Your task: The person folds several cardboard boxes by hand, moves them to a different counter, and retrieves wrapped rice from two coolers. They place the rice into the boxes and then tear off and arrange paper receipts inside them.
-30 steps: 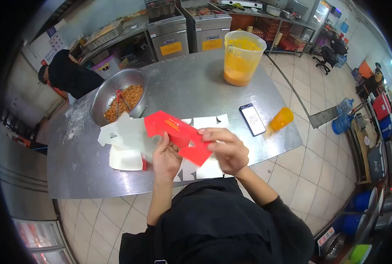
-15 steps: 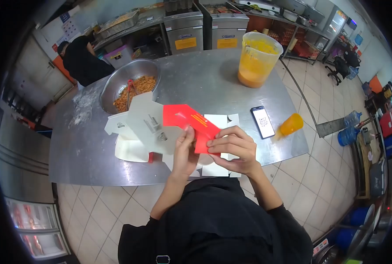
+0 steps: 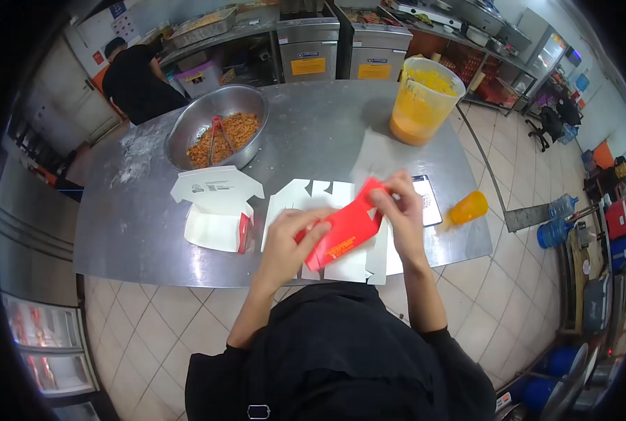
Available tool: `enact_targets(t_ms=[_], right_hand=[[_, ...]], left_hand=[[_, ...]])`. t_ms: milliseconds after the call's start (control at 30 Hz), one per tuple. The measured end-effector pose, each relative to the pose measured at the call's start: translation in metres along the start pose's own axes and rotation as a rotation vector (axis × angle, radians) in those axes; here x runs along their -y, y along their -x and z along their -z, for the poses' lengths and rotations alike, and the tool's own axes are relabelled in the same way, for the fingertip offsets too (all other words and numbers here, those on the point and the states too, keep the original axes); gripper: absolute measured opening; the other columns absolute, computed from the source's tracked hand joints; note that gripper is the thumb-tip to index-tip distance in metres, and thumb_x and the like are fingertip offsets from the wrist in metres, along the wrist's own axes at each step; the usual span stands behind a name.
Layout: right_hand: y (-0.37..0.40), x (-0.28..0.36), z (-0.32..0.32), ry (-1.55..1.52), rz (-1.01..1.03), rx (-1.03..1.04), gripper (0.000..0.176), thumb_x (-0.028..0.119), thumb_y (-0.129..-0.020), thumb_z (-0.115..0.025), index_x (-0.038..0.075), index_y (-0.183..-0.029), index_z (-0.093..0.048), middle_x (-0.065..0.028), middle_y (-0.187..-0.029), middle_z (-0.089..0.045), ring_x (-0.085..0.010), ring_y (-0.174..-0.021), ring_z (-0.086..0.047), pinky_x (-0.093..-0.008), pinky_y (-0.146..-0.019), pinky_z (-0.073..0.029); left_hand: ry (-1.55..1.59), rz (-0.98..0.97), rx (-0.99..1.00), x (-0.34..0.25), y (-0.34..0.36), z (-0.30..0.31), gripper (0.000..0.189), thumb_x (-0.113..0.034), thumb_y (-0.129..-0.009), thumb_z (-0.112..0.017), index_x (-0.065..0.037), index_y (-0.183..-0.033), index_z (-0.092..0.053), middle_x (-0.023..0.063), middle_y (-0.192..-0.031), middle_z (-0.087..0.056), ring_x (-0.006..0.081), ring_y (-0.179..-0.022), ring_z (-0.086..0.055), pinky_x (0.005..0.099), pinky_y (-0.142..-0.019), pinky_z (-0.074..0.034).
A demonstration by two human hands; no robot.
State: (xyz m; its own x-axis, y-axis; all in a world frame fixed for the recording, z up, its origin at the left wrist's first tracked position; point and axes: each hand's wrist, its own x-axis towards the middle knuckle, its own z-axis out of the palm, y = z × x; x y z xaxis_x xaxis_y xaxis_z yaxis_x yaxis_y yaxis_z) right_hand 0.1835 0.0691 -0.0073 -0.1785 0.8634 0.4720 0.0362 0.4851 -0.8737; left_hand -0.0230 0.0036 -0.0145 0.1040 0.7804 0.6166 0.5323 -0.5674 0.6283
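Observation:
A partly folded red carton (image 3: 344, 235) is held between my two hands, its lid part blurred above it. My left hand (image 3: 288, 242) grips its left end. At its upper right side, my right hand (image 3: 402, 208) pinches a red flap. Flat white carton blanks (image 3: 348, 270) lie on the table beneath. Left of them stands an open box (image 3: 215, 228), white inside with a red side, its lid raised.
On the steel table (image 3: 144, 245) are a metal bowl (image 3: 176, 144) of crumbly brown food with red-handled tongs (image 3: 218, 126), a jug (image 3: 425, 102) of orange liquid, a phone (image 3: 429, 203) and an orange cup (image 3: 469, 208). A person (image 3: 137, 81) in black bends at the back left.
The red carton has been turned over and folded further, with its red side now lower and facing up. My right hand has moved up and right. The open box is now uncovered in view.

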Motion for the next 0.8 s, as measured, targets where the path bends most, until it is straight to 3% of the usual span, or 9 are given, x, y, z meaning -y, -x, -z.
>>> enact_targets(t_ms=[100, 167, 300, 433, 467, 567, 667, 733, 800], right_hand=[[0.0, 0.002, -0.004, -0.323, 0.036, -0.205, 0.017, 0.015, -0.076, -0.078, 0.004, -0.084, -0.068, -0.0024, -0.09, -0.04, -0.0134, -0.081, -0.043, -0.0274, -0.071, -0.036], [-0.002, 0.006, -0.017, 0.2, 0.2, -0.302, 0.02, 0.017, -0.074, -0.08, 0.004, -0.085, -0.069, -0.0025, -0.088, -0.04, -0.0143, -0.081, -0.042, -0.0271, -0.071, -0.035], [-0.013, -0.012, 0.001, 0.114, -0.035, 0.326, 0.028, 0.014, -0.08, -0.073, 0.009, -0.108, -0.07, -0.0041, -0.088, -0.04, -0.0116, -0.081, -0.042, -0.024, -0.065, -0.037], [0.011, -0.05, 0.045, -0.21, -0.183, 0.225, 0.056, 0.006, -0.08, -0.069, 0.017, -0.133, -0.054, -0.009, -0.119, -0.043, -0.0164, -0.095, -0.049, -0.0294, -0.084, -0.046], [0.029, -0.09, 0.063, 0.237, -0.092, 0.456, 0.061, 0.006, -0.077, -0.071, 0.017, -0.133, -0.054, -0.0081, -0.129, -0.04, -0.0202, -0.105, -0.049, -0.0336, -0.091, -0.045], [0.083, -0.074, 0.06, 1.257, 0.044, 0.99, 0.071, 0.007, -0.066, -0.078, 0.018, -0.132, -0.054, -0.0042, -0.149, -0.032, -0.0294, -0.13, -0.04, -0.043, -0.105, -0.04], [0.123, -0.106, 0.064, 0.891, 0.081, 1.126, 0.051, 0.009, -0.073, -0.076, 0.013, -0.12, -0.059, -0.0079, -0.143, -0.042, -0.0268, -0.134, -0.037, -0.0428, -0.111, -0.032], [0.159, -0.166, 0.075, 0.345, -0.03, 0.775, 0.043, 0.007, -0.074, -0.074, 0.011, -0.114, -0.06, -0.0082, -0.131, -0.054, -0.0253, -0.128, -0.044, -0.0421, -0.111, -0.031], [0.139, -0.137, 0.068, 0.323, -0.117, 0.571, 0.042, 0.006, -0.074, -0.073, 0.011, -0.113, -0.061, -0.0072, -0.127, -0.057, -0.0247, -0.126, -0.046, -0.0413, -0.112, -0.03]], left_hand=[[0.091, 0.435, -0.082, 0.001, -0.013, 0.004, 0.038, -0.009, -0.082, -0.069, -0.005, -0.12, -0.062, 0.0015, -0.063, -0.051, 0.0055, -0.06, -0.045, 0.0198, -0.06, -0.036], [0.285, 0.309, -0.255, 0.005, -0.019, -0.018, 0.042, -0.007, -0.081, -0.071, -0.005, -0.122, -0.059, -0.0015, -0.061, -0.045, 0.0042, -0.059, -0.042, 0.0193, -0.06, -0.035], [0.631, 0.136, -0.342, 0.024, -0.033, -0.038, 0.048, -0.004, -0.081, -0.072, -0.001, -0.125, -0.054, -0.0077, -0.063, -0.04, 0.001, -0.059, -0.037, 0.0164, -0.059, -0.031], [0.144, 0.152, -0.293, 0.066, -0.05, -0.059, 0.047, -0.007, -0.08, -0.072, -0.012, -0.124, -0.057, -0.0033, -0.062, -0.043, 0.008, -0.063, -0.045, 0.0233, -0.071, -0.037], [0.149, 0.152, -0.291, 0.082, -0.058, -0.065, 0.047, -0.007, -0.08, -0.072, -0.012, -0.124, -0.057, -0.0033, -0.062, -0.043, 0.008, -0.063, -0.045, 0.0233, -0.071, -0.037], [-0.078, 0.019, -0.081, 0.122, -0.062, -0.088, 0.05, -0.022, -0.081, -0.072, -0.018, -0.127, -0.055, 0.0011, -0.078, -0.057, 0.0173, -0.085, -0.053, 0.0389, -0.094, -0.033], [-0.474, -0.029, 0.123, 0.112, -0.046, -0.108, 0.073, -0.052, -0.078, -0.068, -0.019, -0.138, -0.044, 0.0131, -0.138, -0.039, 0.033, -0.125, -0.032, 0.0584, -0.107, -0.012], [-0.22, -0.047, 0.509, 0.108, -0.017, -0.104, 0.093, -0.062, -0.067, -0.072, -0.02, -0.143, -0.038, 0.0172, -0.139, -0.037, 0.0368, -0.125, -0.034, 0.0553, -0.107, -0.017], [-0.14, -0.197, 0.829, 0.071, 0.005, -0.077, 0.107, -0.06, -0.054, -0.08, -0.021, -0.143, -0.036, 0.0185, -0.135, -0.039, 0.0382, -0.125, -0.034, 0.0531, -0.106, -0.023]])
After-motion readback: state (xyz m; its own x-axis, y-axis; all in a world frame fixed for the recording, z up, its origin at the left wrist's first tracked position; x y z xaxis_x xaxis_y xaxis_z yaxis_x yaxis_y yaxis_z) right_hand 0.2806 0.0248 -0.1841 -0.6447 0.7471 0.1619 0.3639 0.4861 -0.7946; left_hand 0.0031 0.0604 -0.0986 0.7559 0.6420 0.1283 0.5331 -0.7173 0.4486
